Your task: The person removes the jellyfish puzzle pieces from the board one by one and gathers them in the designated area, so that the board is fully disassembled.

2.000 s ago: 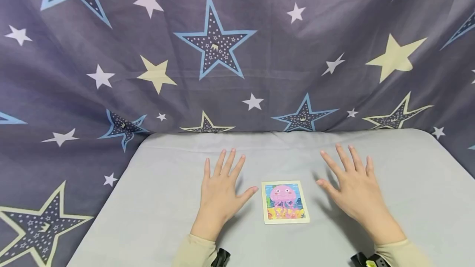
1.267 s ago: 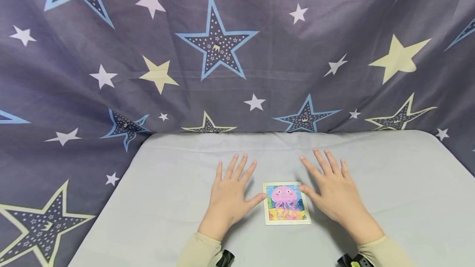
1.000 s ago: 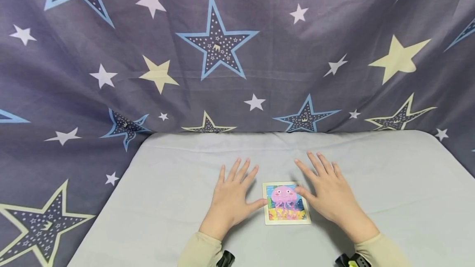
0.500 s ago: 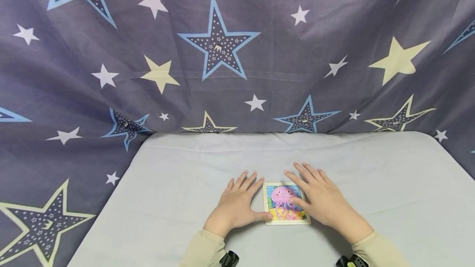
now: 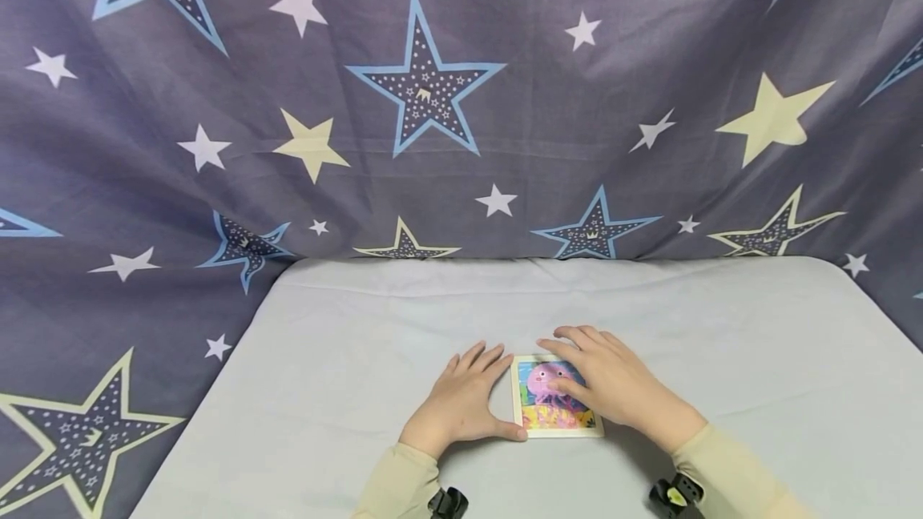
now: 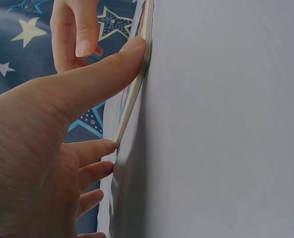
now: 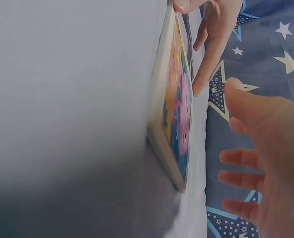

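A small square jigsaw puzzle (image 5: pixel 558 418) with a pink jellyfish picture and a pale wooden frame lies flat on the grey-covered table. My left hand (image 5: pixel 461 405) holds its left side: the thumb is at the near left corner and the index fingertip at the far left corner. In the left wrist view, that thumb (image 6: pixel 112 67) presses the frame's near edge. My right hand (image 5: pixel 613 379) hovers over the puzzle's right part, hiding some of it. The right wrist view shows this hand (image 7: pixel 271 148) apart from the puzzle (image 7: pixel 176 106), fingers loosely bent.
Light grey cloth covers the table (image 5: pixel 346 359). Behind it and down the sides hangs a dark curtain (image 5: pixel 505 118) printed with stars. A black band (image 5: pixel 675 495) with a device sits on the right wrist, another band (image 5: pixel 447 503) on the left.
Both hands have come inward and down from either side of the puzzle. The left thumb and index finger now touch its left corners; the right hand has moved over its right part.
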A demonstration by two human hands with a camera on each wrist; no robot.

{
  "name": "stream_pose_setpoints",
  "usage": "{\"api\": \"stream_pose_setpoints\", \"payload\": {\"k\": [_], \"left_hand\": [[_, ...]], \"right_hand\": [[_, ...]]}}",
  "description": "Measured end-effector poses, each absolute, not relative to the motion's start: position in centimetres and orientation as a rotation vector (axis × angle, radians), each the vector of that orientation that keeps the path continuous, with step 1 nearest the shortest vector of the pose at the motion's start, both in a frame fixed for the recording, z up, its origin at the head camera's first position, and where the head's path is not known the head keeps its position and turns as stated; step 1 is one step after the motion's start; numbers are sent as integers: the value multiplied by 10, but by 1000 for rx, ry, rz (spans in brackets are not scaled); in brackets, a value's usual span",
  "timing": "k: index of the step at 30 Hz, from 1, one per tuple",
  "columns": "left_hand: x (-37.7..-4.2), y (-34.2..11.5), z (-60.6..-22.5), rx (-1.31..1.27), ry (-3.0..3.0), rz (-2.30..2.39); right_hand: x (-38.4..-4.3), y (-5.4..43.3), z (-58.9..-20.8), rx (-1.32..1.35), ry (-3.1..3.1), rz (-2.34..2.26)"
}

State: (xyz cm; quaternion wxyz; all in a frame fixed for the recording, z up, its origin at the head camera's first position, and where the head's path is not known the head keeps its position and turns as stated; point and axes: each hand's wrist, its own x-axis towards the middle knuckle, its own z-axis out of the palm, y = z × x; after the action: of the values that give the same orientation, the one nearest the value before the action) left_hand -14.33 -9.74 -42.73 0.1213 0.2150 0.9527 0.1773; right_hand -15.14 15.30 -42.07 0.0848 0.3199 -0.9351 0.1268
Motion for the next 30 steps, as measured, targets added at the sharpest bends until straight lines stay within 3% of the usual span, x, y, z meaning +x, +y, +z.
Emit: {"api": "stream_pose_setpoints", "payload": {"k": [20, 30], "left_hand": [[-152, -103, -433, 647, 2748, 617], [-153, -104, -432, 664, 2739, 625]], "right_hand": [[-188, 142, -421, 1386, -2649, 491], [-201, 137, -424, 1416, -2696, 439]]}}
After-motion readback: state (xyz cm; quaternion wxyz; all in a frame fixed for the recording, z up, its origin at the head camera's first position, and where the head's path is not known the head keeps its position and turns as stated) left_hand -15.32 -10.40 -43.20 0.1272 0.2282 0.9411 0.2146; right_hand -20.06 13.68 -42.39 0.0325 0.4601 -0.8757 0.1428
